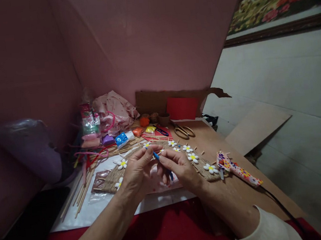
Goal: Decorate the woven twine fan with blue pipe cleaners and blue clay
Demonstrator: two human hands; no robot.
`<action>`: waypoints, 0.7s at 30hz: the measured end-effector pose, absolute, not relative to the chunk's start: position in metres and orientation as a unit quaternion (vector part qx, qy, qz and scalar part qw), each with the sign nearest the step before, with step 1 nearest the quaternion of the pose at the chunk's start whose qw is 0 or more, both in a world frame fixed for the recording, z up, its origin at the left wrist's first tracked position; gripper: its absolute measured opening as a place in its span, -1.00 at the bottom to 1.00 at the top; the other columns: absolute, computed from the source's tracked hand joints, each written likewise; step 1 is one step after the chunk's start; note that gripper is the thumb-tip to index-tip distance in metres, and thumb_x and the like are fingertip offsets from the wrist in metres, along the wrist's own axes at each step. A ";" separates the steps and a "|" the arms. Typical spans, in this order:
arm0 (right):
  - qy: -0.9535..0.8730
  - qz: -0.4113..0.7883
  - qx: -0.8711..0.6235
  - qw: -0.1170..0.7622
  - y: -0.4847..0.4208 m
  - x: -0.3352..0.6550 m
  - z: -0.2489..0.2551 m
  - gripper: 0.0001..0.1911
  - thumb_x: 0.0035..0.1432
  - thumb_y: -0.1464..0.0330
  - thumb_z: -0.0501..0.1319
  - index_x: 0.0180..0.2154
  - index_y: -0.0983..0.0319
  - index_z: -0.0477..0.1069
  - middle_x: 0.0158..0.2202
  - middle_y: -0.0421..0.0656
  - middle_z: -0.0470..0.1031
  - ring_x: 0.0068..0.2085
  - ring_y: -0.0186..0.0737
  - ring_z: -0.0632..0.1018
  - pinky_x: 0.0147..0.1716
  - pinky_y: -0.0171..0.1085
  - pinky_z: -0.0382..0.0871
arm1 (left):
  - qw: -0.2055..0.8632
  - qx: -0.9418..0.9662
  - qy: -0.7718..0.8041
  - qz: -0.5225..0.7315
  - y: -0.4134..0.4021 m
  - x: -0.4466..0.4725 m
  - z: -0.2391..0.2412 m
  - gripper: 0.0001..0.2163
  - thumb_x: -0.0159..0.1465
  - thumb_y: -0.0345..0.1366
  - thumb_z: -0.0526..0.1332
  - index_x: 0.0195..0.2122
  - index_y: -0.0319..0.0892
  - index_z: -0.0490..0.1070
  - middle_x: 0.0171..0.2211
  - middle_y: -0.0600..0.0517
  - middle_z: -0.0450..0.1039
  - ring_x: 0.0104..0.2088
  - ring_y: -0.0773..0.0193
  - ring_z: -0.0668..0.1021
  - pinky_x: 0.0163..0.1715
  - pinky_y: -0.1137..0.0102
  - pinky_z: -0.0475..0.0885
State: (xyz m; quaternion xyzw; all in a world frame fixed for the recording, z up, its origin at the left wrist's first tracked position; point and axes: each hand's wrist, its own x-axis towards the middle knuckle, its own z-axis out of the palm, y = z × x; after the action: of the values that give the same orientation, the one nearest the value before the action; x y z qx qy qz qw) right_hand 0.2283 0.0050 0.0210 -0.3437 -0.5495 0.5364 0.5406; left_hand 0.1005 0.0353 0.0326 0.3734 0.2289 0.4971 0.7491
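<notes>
Both my hands meet over the middle of the board. My left hand [138,168] and my right hand [178,167] pinch a small blue piece [156,155] between their fingertips. A dark blue bit [170,175] hangs under my right hand's fingers. Below the hands lies a twine-wrapped arch [202,165] set with several white flowers with yellow centres [192,157]. A pink sheet [155,183] lies under the hands.
A patterned glue gun [237,170] with a black cord lies at the right. Gold scissors [184,131], small clay packets [124,138], wooden sticks [84,183], pink cloth [113,109] and little pots [164,119] crowd the back. A pink partition [152,40] stands behind.
</notes>
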 end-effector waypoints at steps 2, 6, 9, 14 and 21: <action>-0.551 0.544 -0.336 0.536 0.005 0.228 0.021 -0.72 0.15 0.19 0.17 -0.44 0.28 0.29 -0.57 -0.26 0.41 -0.70 -0.47 0.39 -0.73 -0.46 0.23 | 0.748 0.381 0.230 0.492 0.035 0.100 0.034 -0.79 -0.01 -0.21 0.38 -0.40 -0.23 0.54 -0.56 0.02 0.45 -0.49 0.31 0.50 -0.51 0.46 0.40; -0.559 0.550 -0.325 0.529 0.005 0.227 0.021 -0.71 0.16 0.17 0.16 -0.43 0.27 0.28 -0.64 -0.31 0.36 -0.71 -0.47 0.36 -0.73 -0.46 0.23 | 0.748 0.377 0.233 0.494 0.036 0.099 0.035 -0.77 -0.07 -0.20 0.41 -0.45 -0.24 0.54 -0.57 0.02 0.45 -0.50 0.31 0.49 -0.51 0.45 0.39; -0.549 0.548 -0.337 0.534 0.005 0.228 0.020 -0.71 0.15 0.16 0.16 -0.40 0.27 0.31 -0.61 -0.29 0.38 -0.71 -0.47 0.37 -0.75 -0.47 0.22 | 0.750 0.366 0.228 0.502 0.037 0.100 0.033 -0.72 -0.05 -0.14 0.39 -0.39 -0.24 0.54 -0.41 -0.04 0.52 -0.41 0.27 0.51 -0.43 0.42 0.41; -0.543 0.549 -0.342 0.535 0.006 0.229 0.021 -0.71 0.16 0.16 0.15 -0.40 0.28 0.30 -0.58 -0.27 0.42 -0.71 -0.48 0.38 -0.75 -0.48 0.21 | 0.741 0.369 0.225 0.514 0.038 0.100 0.032 -0.76 0.00 -0.20 0.38 -0.34 -0.22 0.54 -0.36 -0.04 0.53 -0.41 0.30 0.51 -0.44 0.44 0.41; -0.552 0.559 -0.327 0.525 0.006 0.228 0.020 -0.68 0.16 0.15 0.15 -0.44 0.28 0.29 -0.59 -0.28 0.40 -0.70 -0.48 0.37 -0.72 -0.47 0.22 | 0.741 0.364 0.236 0.513 0.038 0.099 0.033 -0.72 -0.08 -0.20 0.42 -0.41 -0.27 0.52 -0.48 0.01 0.50 -0.54 0.34 0.48 -0.60 0.47 0.37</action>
State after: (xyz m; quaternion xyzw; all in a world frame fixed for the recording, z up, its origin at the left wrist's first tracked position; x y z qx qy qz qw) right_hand 0.2276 0.0057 0.0196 -0.3273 -0.5521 0.5585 0.5254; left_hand 0.0993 0.0384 0.0331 0.3643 0.2358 0.5128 0.7407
